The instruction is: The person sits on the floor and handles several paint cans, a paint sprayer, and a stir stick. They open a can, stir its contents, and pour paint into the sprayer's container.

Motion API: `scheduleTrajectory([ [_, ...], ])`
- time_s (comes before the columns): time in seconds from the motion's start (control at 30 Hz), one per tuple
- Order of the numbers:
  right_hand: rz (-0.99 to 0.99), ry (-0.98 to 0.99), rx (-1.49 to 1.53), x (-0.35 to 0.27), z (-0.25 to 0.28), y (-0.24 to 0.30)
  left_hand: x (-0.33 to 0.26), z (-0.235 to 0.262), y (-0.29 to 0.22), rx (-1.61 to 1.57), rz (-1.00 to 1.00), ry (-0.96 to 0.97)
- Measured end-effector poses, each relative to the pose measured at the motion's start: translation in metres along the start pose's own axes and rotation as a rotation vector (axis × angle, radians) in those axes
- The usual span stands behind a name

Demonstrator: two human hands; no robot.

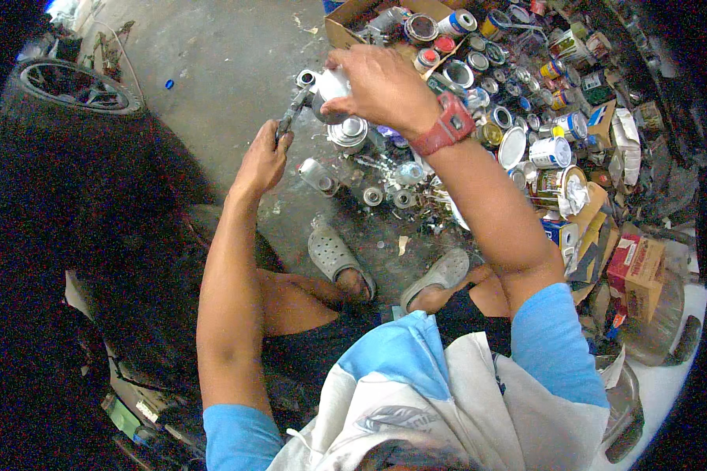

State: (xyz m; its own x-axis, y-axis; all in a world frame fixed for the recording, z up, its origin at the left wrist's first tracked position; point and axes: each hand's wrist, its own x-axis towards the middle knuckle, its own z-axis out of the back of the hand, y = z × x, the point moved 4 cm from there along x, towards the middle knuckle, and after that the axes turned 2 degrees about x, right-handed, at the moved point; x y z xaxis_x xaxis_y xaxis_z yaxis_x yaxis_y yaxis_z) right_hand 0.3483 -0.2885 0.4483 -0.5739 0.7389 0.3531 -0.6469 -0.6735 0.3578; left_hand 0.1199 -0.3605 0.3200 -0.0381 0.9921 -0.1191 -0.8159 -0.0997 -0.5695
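My left hand is closed round the dark handle of what looks like a spray gun, with a round metal opening at its far end. My right hand is wrapped round a white container, close beside the gun's head. Whether the two touch is hard to make out. A red watch is on my right wrist. Below my hands stands a silvery can on the floor. Nearer to me a translucent bottle lies on its side.
Many paint cans crowd the floor on the right, with a cardboard box behind them. A red and brown carton and a white chair are at the right. A wheel is at the far left. My feet wear grey clogs.
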Motion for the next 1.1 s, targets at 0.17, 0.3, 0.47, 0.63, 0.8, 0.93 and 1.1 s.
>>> scheduleTrajectory([
  [0.17, 0.102, 0.100, -0.065, 0.019, 0.005, -0.004, 0.019, -0.007, 0.009, -0.045, 0.003, 0.037],
  [0.3, 0.206, -0.282, 0.241, 0.011, 0.016, -0.039, 0.025, -0.014, 0.030, -0.117, 0.083, 0.076],
  [0.47, -0.450, -0.691, 0.782, -0.029, -0.073, -0.147, 0.019, 0.003, 0.028, -0.261, 0.089, 0.061],
  [0.63, -0.780, -0.615, 0.555, -0.079, -0.198, -0.189, 0.012, 0.025, 0.019, -0.247, 0.167, 0.025],
  [0.8, -0.759, -0.506, 0.351, -0.097, -0.234, -0.193, 0.018, 0.034, 0.019, -0.205, 0.155, 0.013],
  [0.93, -0.895, -0.322, -0.014, -0.108, -0.232, -0.172, 0.022, 0.033, 0.023, -0.193, 0.160, 0.045],
  [1.1, -0.642, -0.294, 0.543, -0.152, -0.245, -0.045, 0.027, 0.033, 0.030, -0.229, 0.162, 0.012],
])
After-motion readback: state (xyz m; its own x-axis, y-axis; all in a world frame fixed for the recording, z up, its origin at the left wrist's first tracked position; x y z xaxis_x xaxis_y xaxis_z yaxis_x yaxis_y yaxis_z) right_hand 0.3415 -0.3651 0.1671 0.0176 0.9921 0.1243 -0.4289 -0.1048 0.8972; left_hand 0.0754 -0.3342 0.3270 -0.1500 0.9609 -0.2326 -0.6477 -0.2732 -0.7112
